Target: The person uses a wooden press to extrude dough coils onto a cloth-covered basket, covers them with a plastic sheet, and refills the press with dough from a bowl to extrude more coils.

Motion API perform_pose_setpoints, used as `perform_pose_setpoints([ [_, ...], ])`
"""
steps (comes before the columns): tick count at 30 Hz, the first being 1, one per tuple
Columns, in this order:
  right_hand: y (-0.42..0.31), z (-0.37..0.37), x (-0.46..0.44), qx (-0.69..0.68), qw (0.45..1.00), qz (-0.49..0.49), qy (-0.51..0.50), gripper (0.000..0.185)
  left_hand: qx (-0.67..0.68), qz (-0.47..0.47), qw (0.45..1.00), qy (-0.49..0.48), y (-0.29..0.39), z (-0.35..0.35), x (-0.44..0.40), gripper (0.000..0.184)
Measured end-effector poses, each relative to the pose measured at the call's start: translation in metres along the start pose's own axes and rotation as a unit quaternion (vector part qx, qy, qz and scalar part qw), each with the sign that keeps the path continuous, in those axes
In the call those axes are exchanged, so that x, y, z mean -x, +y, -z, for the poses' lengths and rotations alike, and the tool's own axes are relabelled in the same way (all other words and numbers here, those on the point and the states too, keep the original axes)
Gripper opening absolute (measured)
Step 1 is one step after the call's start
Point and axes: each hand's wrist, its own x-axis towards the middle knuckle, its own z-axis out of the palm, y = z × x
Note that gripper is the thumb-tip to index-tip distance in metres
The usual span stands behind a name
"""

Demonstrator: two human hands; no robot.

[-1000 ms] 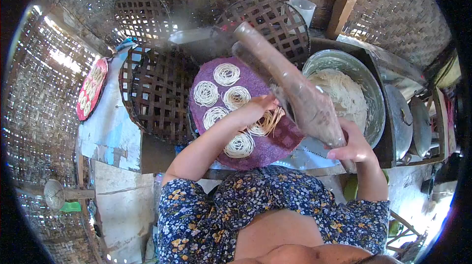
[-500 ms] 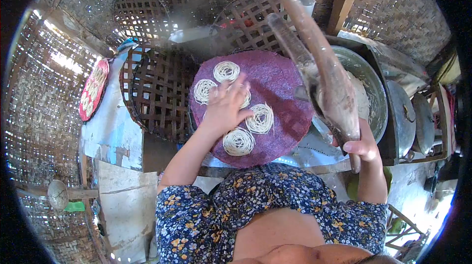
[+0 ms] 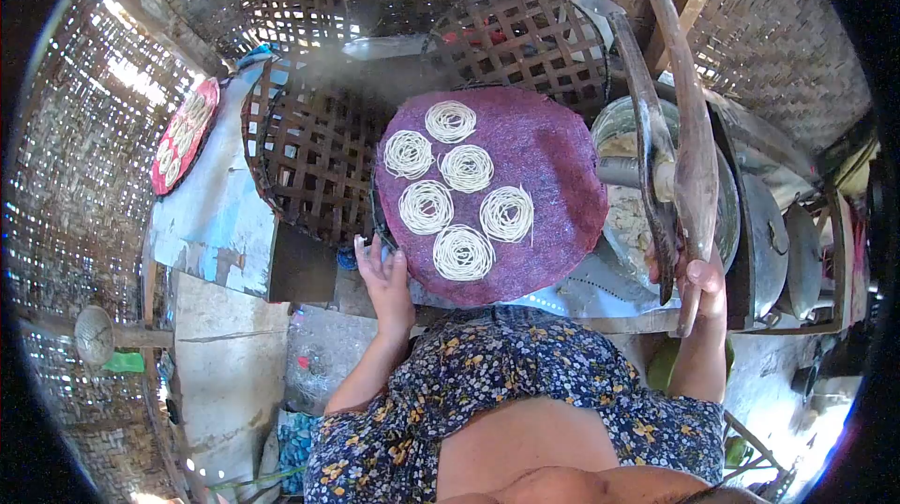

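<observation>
A round tray covered in purple cloth (image 3: 558,241) lies before me, with several coiled nests of pale noodle strands (image 3: 464,253) on its left half. My left hand (image 3: 384,288) is at the tray's lower left edge, its fingers apart and nothing held in them. In my right hand (image 3: 703,284) are the lower ends of a two-handled wooden press (image 3: 696,148); the thumb shows, but most of the fingers are hidden behind it. The press stands tilted over a metal basin (image 3: 619,120) holding pale dough, right of the tray.
Open-weave bamboo trays (image 3: 314,152) lie left of and behind the purple one. At far left is a pink tray (image 3: 186,136) with more noodle nests. Metal lids (image 3: 764,237) stand to the right of the basin. Woven bamboo walls surround the table.
My left hand has left the noodle nests and moved down to the tray's lower left edge. The press has swung right and more upright, its two handles now further apart.
</observation>
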Motion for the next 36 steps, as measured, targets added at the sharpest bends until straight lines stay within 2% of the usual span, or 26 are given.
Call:
perform_pose_setpoints([
  [5, 0.002, 0.006, 0.008, 0.024, 0.999, -0.006, -0.046, 0.079, 0.036, 0.043, 0.998, -0.006, 0.015, -0.003, -0.003, 0.076],
  [8, 0.001, 0.005, 0.018, 0.016, 0.999, -0.009, -0.038, 0.078, 0.033, 0.112, 0.993, -0.024, 0.038, 0.005, -0.034, 0.073],
  [9, 0.003, 0.003, 0.017, 0.015, 0.999, -0.009, -0.042, 0.078, 0.014, 0.139, 0.989, -0.043, 0.041, 0.011, -0.053, 0.069],
  [11, 0.003, 0.002, 0.022, 0.014, 0.999, -0.01, -0.049, 0.078, 0.044, 0.13, 0.984, -0.116, 0.027, 0.034, -0.089, 0.068],
  [14, 0.004, 0.001, 0.026, 0.013, 0.997, -0.021, -0.075, 0.078, 0.044, 0.117, 0.979, -0.163, 0.026, 0.042, -0.119, 0.067],
  [17, 0.01, 0.0, 0.027, 0.018, 0.995, -0.032, -0.098, 0.079, -0.057, 0.041, 0.994, -0.083, -0.011, 0.069, -0.161, 0.069],
  [18, 0.008, -0.006, 0.03, 0.002, 0.994, -0.049, -0.096, 0.079, -0.131, -0.08, 0.988, -0.002, 0.017, 0.029, -0.139, 0.061],
  [20, 0.011, -0.014, 0.03, -0.002, 0.985, -0.075, -0.154, 0.08, 0.007, -0.149, 0.985, -0.091, 0.083, -0.028, -0.097, 0.06],
  [21, 0.012, -0.021, 0.029, -0.008, 0.979, -0.093, -0.181, 0.081, 0.156, -0.075, 0.963, -0.206, 0.105, -0.056, -0.086, 0.075],
  [22, 0.021, -0.023, 0.022, -0.007, 0.966, -0.095, -0.242, 0.081, 0.313, 0.078, 0.899, -0.295, 0.122, -0.073, -0.085, 0.086],
  [23, 0.017, -0.039, 0.021, -0.029, 0.961, -0.094, -0.259, 0.081, 0.402, 0.165, 0.816, -0.381, 0.133, -0.093, -0.084, 0.095],
  [24, 0.009, -0.048, 0.021, -0.022, 0.949, -0.139, -0.283, 0.081, 0.443, 0.173, 0.765, -0.435, 0.151, -0.116, -0.073, 0.1],
  [25, 0.002, -0.053, 0.022, -0.014, 0.934, -0.183, -0.307, 0.08, 0.409, 0.129, 0.771, -0.471, 0.167, -0.132, -0.063, 0.097],
  [27, 0.001, -0.052, 0.02, -0.002, 0.927, -0.179, -0.33, 0.08, 0.477, 0.102, 0.696, -0.527, 0.17, -0.139, -0.066, 0.091],
  [29, 0.001, -0.046, 0.01, 0.02, 0.919, -0.185, -0.348, 0.079, 0.496, 0.048, 0.664, -0.557, 0.153, -0.148, -0.08, 0.082],
  [30, 0.003, -0.04, 0.002, 0.036, 0.914, -0.194, -0.354, 0.079, 0.486, 0.044, 0.684, -0.542, 0.145, -0.149, -0.085, 0.076],
  [31, 0.001, -0.039, -0.001, 0.051, 0.91, -0.203, -0.359, 0.079, 0.488, 0.068, 0.71, -0.503, 0.137, -0.147, -0.087, 0.073],
  [36, 0.011, -0.054, -0.025, 0.092, 0.902, -0.226, -0.357, 0.058, 0.533, 0.117, 0.711, -0.444, 0.09, -0.135, -0.115, 0.069],
])
